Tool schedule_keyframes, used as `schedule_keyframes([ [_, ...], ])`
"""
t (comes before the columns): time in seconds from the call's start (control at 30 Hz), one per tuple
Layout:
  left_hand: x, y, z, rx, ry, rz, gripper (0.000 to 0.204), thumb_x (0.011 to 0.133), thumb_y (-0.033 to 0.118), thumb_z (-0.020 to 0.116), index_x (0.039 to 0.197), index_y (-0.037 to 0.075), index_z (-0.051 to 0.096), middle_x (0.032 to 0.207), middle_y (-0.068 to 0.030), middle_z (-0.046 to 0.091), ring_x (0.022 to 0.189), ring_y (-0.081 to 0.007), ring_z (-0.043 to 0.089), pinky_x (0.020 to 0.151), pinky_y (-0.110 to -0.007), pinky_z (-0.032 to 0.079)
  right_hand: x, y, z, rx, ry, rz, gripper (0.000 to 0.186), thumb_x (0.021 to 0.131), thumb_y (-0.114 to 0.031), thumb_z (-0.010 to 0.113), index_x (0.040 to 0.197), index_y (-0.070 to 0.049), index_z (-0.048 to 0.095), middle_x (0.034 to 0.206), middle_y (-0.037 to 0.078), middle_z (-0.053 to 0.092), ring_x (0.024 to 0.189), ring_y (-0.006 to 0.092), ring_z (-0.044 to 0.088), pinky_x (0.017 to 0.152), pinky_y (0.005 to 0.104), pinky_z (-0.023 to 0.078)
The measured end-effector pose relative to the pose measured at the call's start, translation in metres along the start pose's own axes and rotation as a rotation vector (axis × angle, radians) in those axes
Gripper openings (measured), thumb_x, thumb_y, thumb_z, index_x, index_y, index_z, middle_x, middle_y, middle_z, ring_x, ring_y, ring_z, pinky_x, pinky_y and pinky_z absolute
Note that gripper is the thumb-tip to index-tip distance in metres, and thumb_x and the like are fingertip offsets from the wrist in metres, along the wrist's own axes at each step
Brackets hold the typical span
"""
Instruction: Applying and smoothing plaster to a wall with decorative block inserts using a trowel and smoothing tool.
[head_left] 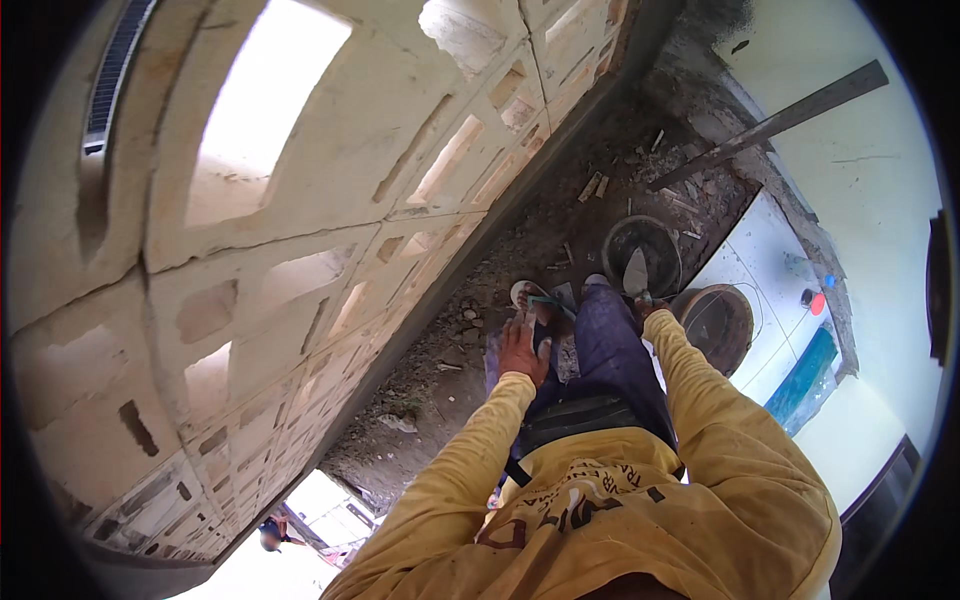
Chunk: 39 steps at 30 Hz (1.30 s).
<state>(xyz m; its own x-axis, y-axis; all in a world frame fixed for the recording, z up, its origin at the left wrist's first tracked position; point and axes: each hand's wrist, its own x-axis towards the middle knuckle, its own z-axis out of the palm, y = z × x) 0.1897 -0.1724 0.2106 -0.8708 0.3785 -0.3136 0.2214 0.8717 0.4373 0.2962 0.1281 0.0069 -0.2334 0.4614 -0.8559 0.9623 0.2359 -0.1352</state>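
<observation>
My right hand [648,312] is closed round the handle of a pointed trowel [635,273], most of the handle being hidden. The trowel's blade points away from me, over a dark round bucket [612,246]. Just right of that hand stands a second, brownish bucket [746,332] with a thin wire handle; what it holds is too dim to make out. My left hand [522,352] rests, empty, by my left knee with its fingers stretched out. Below it a foot in a sandal [528,294] shows on the dirt.
A tall perforated block wall [400,160] runs along my left. Rubble [600,187] litters the dirt strip. A plank [770,127] leans against the pale right wall. White tiles [765,250] hold a red cap [817,304] and a teal sheet [803,375]. Another person [272,535] appears at lower left.
</observation>
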Motion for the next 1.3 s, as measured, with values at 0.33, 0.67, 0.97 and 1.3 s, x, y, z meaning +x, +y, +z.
schedule_keyframes([
  [0.33, -0.172, -0.043, -0.027, -0.866, 0.316, -0.871, 0.045, 0.087, 0.030, 0.060, 0.127, 0.011, 0.048, 0.123, -0.0219, 0.053, 0.115, -0.0355, 0.051, 0.100, -0.046, 0.037, -0.068, -0.068, -0.083, -0.769, -0.236, -0.028, 0.045, 0.093, -0.042, 0.038, 0.123, -0.015, 0.057, 0.129, 0.011, 0.054, 0.113, 0.0303, 0.055, 0.094, 0.0429, 0.045],
  [0.67, -0.224, -0.053, -0.015, -0.601, -0.008, -1.010, 0.049, 0.091, 0.031, 0.055, 0.128, 0.002, 0.043, 0.115, -0.0204, 0.057, 0.103, -0.0283, 0.057, 0.088, -0.037, 0.047, -0.043, -0.066, -0.055, -0.416, -0.213, 0.337, 0.039, 0.088, -0.039, 0.050, 0.117, -0.014, 0.060, 0.125, 0.013, 0.056, 0.115, 0.0291, 0.053, 0.095, 0.0459, 0.042],
  [0.97, -0.203, -0.072, 0.006, -0.900, 0.081, -1.044, 0.052, 0.089, 0.034, 0.056, 0.129, 0.004, 0.042, 0.096, -0.0086, 0.064, 0.066, -0.0141, 0.057, 0.055, -0.025, 0.044, 0.030, -0.059, -0.006, -0.315, -0.097, 0.498, 0.036, 0.084, -0.036, 0.062, 0.112, -0.014, 0.063, 0.121, 0.016, 0.057, 0.116, 0.0281, 0.051, 0.097, 0.0485, 0.040],
  [1.3, -0.257, -0.120, 0.045, -0.744, -0.236, -1.101, 0.053, 0.086, 0.026, 0.057, 0.132, 0.009, 0.038, 0.077, 0.0002, 0.047, 0.071, -0.0151, 0.045, 0.070, -0.047, 0.046, 0.019, -0.031, 0.026, 0.193, 0.336, 0.293, 0.042, 0.078, -0.034, 0.065, 0.108, -0.006, 0.057, 0.104, 0.022, 0.063, 0.101, 0.0387, 0.060, 0.084, 0.0453, 0.049],
])
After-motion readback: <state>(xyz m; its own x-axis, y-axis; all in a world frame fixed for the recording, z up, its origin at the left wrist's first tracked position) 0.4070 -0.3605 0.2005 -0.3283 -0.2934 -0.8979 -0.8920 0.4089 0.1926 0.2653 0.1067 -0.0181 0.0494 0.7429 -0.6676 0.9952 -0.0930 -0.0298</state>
